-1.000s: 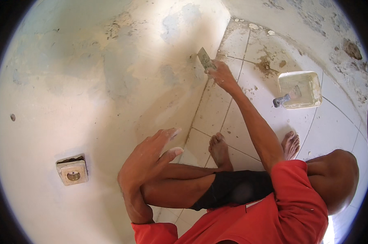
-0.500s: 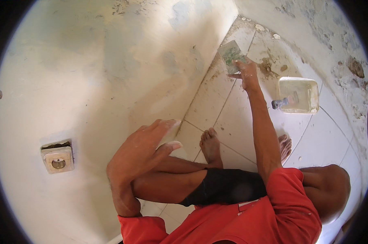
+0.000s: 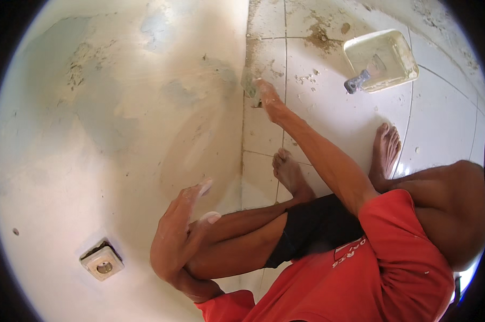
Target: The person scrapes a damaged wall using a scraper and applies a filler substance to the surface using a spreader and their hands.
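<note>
My right hand (image 3: 269, 101) reaches out to the base of the wall (image 3: 146, 129). Its fingers are closed on a flat greenish sheet (image 3: 249, 86), perhaps sandpaper, held at the line where wall and tiles meet. Most of the sheet is hidden by the hand or seen edge-on. Pale dust coats the fingers. Over my bent left leg, my left hand (image 3: 178, 233) hangs in front of the wall with thumb and fingers apart, nothing in it. Its fingertips are whitened.
A cream plastic tub (image 3: 408, 61) stands on the tiles at the far right, with a dark-handled putty knife (image 3: 357, 82) leaning in it. A wall socket (image 3: 102, 263) sits loose at lower left. Brown dirt (image 3: 320, 35) and crumbs lie on the floor. My feet (image 3: 293, 172) are beside the wall.
My right hand has drawn the sheet leftward from the floor to the wall's foot. The view has turned, so the tub appears higher. My left hand keeps its spread pose.
</note>
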Tool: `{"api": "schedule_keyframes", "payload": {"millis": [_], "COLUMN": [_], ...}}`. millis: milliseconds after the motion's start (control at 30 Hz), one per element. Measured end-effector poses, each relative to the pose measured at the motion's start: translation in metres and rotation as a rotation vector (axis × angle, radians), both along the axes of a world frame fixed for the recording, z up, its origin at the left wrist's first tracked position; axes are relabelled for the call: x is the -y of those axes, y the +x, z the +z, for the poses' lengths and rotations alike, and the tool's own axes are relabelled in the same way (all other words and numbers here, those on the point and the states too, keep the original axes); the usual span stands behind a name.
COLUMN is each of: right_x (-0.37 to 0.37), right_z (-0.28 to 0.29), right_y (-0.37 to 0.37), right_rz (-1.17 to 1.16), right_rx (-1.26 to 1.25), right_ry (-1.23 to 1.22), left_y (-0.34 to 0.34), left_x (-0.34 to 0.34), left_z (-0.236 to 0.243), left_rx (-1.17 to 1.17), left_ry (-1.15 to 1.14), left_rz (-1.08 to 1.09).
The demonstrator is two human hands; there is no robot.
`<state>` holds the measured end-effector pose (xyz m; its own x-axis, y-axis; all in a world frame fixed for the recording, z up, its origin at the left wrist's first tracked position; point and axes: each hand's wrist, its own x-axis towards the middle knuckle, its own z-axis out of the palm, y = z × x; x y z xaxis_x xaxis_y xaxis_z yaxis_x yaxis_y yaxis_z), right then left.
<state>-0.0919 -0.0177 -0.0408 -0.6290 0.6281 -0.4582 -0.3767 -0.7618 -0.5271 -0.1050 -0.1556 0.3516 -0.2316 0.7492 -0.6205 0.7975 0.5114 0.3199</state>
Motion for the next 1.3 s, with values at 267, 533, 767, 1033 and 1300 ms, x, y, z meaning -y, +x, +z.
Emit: {"api": "schedule_keyframes", "payload": {"millis": [267,533,767,1033,1300], "right_x": [0.004,0.039,0.077,0.027,0.073], "right_z": [0.037,0.055,0.063,0.043,0.045], "right_y": [-0.032,-0.04,-0.029,-0.024,-0.048], "right_rz": [-0.093,0.181,0.036,0.02,0.131], "right_rx": [0.18,0.452,0.362,0.296,0.461], "right_ry": [0.189,0.705,0.609,0.34,1.044], "left_y": [-0.008,-0.01,-0.006,-0.007,-0.004], "left_x": [0.003,0.005,-0.005,-0.003,0.0], "left_z": [0.001,0.005,0.0,0.003,0.005], "left_rx": [0.016,0.008,0.025,0.027,-0.012], "left_ry": [-0.013,-0.033,-0.02,-0.001,-0.02], "left_rz": [0.036,0.08,0.079,0.037,0.041]}}
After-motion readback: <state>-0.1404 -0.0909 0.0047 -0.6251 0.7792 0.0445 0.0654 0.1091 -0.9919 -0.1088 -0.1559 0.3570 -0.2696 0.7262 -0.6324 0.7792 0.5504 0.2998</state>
